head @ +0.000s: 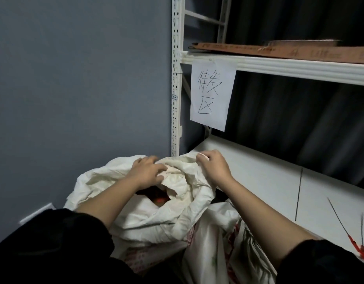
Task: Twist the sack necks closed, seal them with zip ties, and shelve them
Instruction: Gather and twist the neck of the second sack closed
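Beside the white shelf [259,171], both hands, left hand [147,171] and right hand [213,166], have fingers pinching the open sack [156,218] rim, gathering it; twisting the neck seemingly comes next.

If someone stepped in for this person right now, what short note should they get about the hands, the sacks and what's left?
Left hand: gripping the rim of the white sack.
Right hand: gripping the rim's far side.
Sack: mouth open, something red inside, neck not yet twisted. It sits in front of the white shelf. A second sack lies beside it.
Zip ties: loose on the shelf, to the right.
Done: nothing sealed or shelved in view.
Left: twist the neck, tie it, shelve it.
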The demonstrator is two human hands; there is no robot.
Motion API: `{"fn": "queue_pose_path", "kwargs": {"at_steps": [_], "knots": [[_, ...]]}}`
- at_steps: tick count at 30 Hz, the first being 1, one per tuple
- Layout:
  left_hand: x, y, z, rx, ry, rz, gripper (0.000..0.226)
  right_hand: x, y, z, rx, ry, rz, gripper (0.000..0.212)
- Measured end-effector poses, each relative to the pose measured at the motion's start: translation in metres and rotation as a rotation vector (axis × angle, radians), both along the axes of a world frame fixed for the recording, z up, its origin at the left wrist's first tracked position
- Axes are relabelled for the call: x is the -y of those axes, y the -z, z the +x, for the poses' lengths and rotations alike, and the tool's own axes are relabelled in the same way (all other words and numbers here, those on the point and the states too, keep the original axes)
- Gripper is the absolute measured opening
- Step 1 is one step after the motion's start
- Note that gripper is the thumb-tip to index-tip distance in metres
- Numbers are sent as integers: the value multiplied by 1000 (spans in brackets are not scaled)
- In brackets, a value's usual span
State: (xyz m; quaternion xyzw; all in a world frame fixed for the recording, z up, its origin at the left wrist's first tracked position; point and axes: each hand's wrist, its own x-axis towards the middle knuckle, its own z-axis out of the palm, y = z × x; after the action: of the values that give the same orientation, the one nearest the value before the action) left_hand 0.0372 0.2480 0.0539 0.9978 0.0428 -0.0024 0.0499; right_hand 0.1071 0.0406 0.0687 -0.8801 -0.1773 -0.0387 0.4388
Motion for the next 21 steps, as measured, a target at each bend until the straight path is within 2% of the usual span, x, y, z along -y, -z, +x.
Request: {"fn": "queue_pose_path", "kwargs": {"at_steps": [3,6,8,9,11,14,15,16,18,19,20,21], "knots": [[9,20,3,35,78,79,38,-7,-5,3,-184,-38,363,26],[16,31,-1,-129,134,200,42,-15,-15,-1,-353,-145,673,20],[15,30,-3,-257,138,173,41,-15,-20,-5,-399,-235,783,20],[14,25,-5,-284,133,108,40,-15,-22,-6,-412,-275,805,19],[10,13,-6,-144,62,-78,33,-11,-24,-9,-424,-342,825,16],[-1,-10,-3,423,-153,-308,8,-5,-33,-16,-441,-407,852,17],[-6,-17,-1,494,-177,-376,13,-3,-36,-18,-443,-420,835,18],[-10,-23,3,459,-137,-405,26,-3,-39,-21,-441,-433,807,18],[-11,-32,10,220,3,-268,45,-4,-41,-23,-433,-463,761,19],[-8,-34,13,140,32,-194,36,-5,-42,-24,-429,-478,752,19],[-5,-35,15,104,32,-167,16,-5,-43,-25,-431,-485,755,20],[-2,-34,17,102,14,-151,6,-5,-43,-24,-437,-489,772,20]]}}
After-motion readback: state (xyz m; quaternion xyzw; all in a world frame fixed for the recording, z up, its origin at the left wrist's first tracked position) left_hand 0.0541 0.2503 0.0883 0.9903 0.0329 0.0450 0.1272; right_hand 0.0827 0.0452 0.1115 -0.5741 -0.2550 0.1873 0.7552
